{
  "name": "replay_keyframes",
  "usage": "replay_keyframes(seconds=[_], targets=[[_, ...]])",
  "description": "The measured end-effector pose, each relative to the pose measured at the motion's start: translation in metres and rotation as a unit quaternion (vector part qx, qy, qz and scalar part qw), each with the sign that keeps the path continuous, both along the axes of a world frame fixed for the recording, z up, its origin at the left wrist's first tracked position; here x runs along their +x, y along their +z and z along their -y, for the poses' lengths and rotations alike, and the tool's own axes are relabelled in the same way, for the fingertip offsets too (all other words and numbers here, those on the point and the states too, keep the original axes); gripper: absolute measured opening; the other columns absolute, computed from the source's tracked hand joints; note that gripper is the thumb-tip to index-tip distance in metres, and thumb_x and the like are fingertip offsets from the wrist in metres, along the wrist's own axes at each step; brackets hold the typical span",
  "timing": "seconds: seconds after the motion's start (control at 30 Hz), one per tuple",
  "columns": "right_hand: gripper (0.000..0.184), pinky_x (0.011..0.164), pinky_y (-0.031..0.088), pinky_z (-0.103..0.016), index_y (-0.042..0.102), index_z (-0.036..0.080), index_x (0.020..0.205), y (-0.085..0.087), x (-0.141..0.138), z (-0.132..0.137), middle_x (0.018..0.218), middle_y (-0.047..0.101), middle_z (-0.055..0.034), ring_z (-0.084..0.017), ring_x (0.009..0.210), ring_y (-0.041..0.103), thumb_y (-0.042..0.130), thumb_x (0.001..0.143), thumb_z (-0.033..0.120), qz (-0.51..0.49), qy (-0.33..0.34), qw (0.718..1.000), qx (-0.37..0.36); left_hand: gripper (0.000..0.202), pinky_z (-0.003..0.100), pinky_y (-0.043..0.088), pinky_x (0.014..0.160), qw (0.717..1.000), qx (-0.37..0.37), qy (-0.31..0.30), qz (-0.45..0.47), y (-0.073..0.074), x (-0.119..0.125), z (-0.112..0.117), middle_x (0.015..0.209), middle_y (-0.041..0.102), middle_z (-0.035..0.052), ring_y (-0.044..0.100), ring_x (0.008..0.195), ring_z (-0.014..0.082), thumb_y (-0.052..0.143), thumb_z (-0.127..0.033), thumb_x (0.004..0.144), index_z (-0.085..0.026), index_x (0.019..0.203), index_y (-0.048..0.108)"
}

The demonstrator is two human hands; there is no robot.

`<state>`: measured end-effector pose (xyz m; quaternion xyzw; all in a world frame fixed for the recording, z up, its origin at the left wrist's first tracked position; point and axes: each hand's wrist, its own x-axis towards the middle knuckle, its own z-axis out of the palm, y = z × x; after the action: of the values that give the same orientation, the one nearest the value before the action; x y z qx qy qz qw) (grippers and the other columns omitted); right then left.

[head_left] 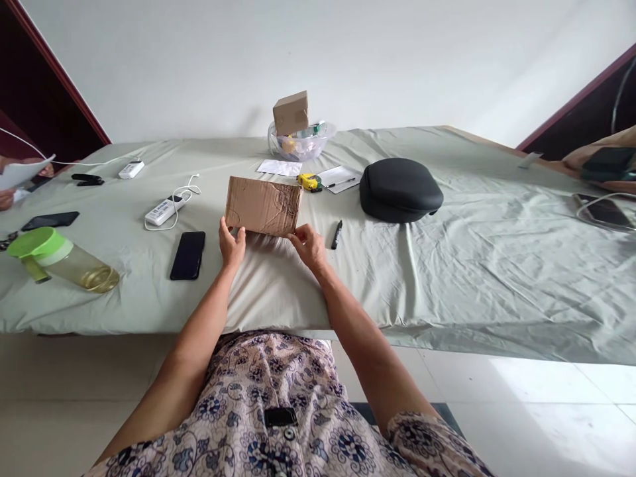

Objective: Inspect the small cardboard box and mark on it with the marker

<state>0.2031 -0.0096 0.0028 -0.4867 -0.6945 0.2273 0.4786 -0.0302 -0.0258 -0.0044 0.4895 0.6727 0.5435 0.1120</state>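
Between my two hands a brown cardboard box [262, 204] is tilted up above the cloth, its creased flat face toward me. My left hand [232, 245] grips its lower left corner, thumb at the bottom edge. At the lower right corner my right hand [309, 245] pinches the edge. A black marker [337, 234] lies just right of my right hand. Left of my left hand is a black smartphone [187, 256]. Behind the box sit a yellow tape measure [309, 182] and white paper with a pen [340, 179].
A clear plastic basket [318, 147] holding a small carton [291, 112] stands by the wall. A black case [400, 189] is to the right. On the left are a green-lidded bottle [74, 262] and a white power strip [163, 211]. Other people's hands show at both sides.
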Motion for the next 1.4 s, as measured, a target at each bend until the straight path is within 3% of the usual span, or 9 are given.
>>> replay_keyframes(seconds=[0.23, 0.43, 0.6, 0.73, 0.83, 1.07, 1.17, 1.3, 1.4], targets=[[0.059, 0.065, 0.048, -0.032, 0.054, 0.024, 0.079, 0.001, -0.006, 0.009, 0.068, 0.063, -0.0016, -0.017, 0.062, 0.056, 0.055, 0.082, 0.083, 0.014, 0.042, 0.999, 0.019, 0.112, 0.043, 0.047, 0.116, 1.000, 0.020, -0.024, 0.003, 0.004, 0.007, 0.007, 0.165, 0.030, 0.0244, 0.046, 0.149, 0.0325, 0.081, -0.045, 0.079, -0.022, 0.164, 0.013], [0.049, 0.070, 0.051, -0.033, 0.053, 0.024, 0.073, -0.002, -0.007, 0.004, 0.073, 0.061, -0.0022, -0.017, 0.067, 0.058, 0.053, 0.091, 0.070, 0.032, 0.038, 0.998, 0.041, 0.118, 0.040, 0.048, 0.116, 0.998, 0.037, -0.043, 0.011, 0.010, 0.006, 0.007, 0.169, 0.021, 0.0235, 0.043, 0.151, 0.0294, 0.082, -0.036, 0.080, -0.026, 0.165, 0.001], [0.041, 0.077, 0.058, -0.037, 0.063, 0.021, 0.107, -0.011, -0.004, -0.007, 0.102, 0.066, -0.0077, -0.020, 0.084, 0.065, 0.070, 0.085, 0.055, -0.017, -0.023, 0.998, 0.062, 0.119, 0.048, 0.046, 0.118, 0.999, 0.032, -0.012, -0.011, 0.008, 0.004, 0.005, 0.165, 0.033, 0.0202, 0.041, 0.151, 0.0345, 0.086, -0.031, 0.074, -0.028, 0.165, 0.010], [0.076, 0.072, 0.061, -0.036, 0.044, 0.025, 0.150, -0.017, 0.000, -0.014, 0.098, 0.070, -0.0043, -0.020, 0.082, 0.068, 0.074, 0.084, 0.048, -0.068, 0.010, 0.997, 0.039, 0.110, 0.041, 0.059, 0.099, 0.999, 0.032, -0.019, 0.022, 0.005, 0.002, 0.003, 0.155, 0.043, 0.0200, 0.050, 0.140, 0.0341, 0.086, -0.031, 0.074, -0.026, 0.163, 0.021], [0.092, 0.074, 0.062, -0.037, 0.031, 0.026, 0.161, -0.018, 0.002, -0.015, 0.088, 0.072, -0.0010, -0.021, 0.080, 0.070, 0.075, 0.083, 0.044, -0.079, 0.011, 0.996, 0.031, 0.095, 0.038, 0.062, 0.090, 0.998, 0.042, -0.023, 0.040, 0.004, -0.001, 0.001, 0.147, 0.049, 0.0197, 0.056, 0.132, 0.0324, 0.081, -0.035, 0.079, -0.024, 0.159, 0.032], [0.111, 0.055, 0.061, -0.032, 0.006, 0.029, 0.168, -0.009, -0.003, -0.004, 0.091, 0.075, 0.0003, -0.020, 0.066, 0.072, 0.071, 0.080, 0.049, -0.119, 0.052, 0.990, -0.054, 0.076, 0.039, 0.052, 0.109, 0.978, 0.167, -0.093, 0.084, 0.004, -0.010, -0.004, 0.156, 0.042, 0.0158, 0.053, 0.139, 0.0268, 0.064, -0.056, 0.091, -0.028, 0.153, 0.030], [0.103, 0.053, 0.061, -0.030, 0.014, 0.030, 0.167, -0.006, -0.004, -0.002, 0.092, 0.076, -0.0004, -0.020, 0.065, 0.073, 0.068, 0.083, 0.054, -0.131, 0.040, 0.989, -0.058, 0.075, 0.038, 0.052, 0.108, 0.968, 0.185, -0.133, 0.104, 0.004, -0.013, -0.006, 0.153, 0.045, 0.0163, 0.059, 0.132, 0.0249, 0.060, -0.065, 0.091, -0.028, 0.150, 0.031], [0.083, 0.061, 0.062, -0.030, 0.039, 0.029, 0.157, -0.008, 0.001, -0.009, 0.095, 0.075, -0.0014, -0.018, 0.068, 0.072, 0.068, 0.084, 0.055, -0.132, -0.020, 0.991, -0.005, 0.076, 0.037, 0.050, 0.109, 0.966, 0.209, -0.121, 0.097, 0.003, -0.012, -0.008, 0.145, 0.051, 0.0165, 0.059, 0.130, 0.0255, 0.060, -0.075, 0.085, -0.025, 0.140, 0.040], [0.082, 0.058, 0.059, -0.028, 0.042, 0.028, 0.154, -0.010, 0.005, -0.015, 0.109, 0.072, -0.0053, -0.017, 0.073, 0.071, 0.072, 0.081, 0.052, -0.139, -0.073, 0.987, 0.046, 0.075, 0.038, 0.049, 0.111, 0.963, 0.219, -0.119, 0.101, 0.004, -0.008, -0.008, 0.142, 0.052, 0.0170, 0.058, 0.131, 0.0270, 0.060, -0.076, 0.085, -0.024, 0.136, 0.044]])
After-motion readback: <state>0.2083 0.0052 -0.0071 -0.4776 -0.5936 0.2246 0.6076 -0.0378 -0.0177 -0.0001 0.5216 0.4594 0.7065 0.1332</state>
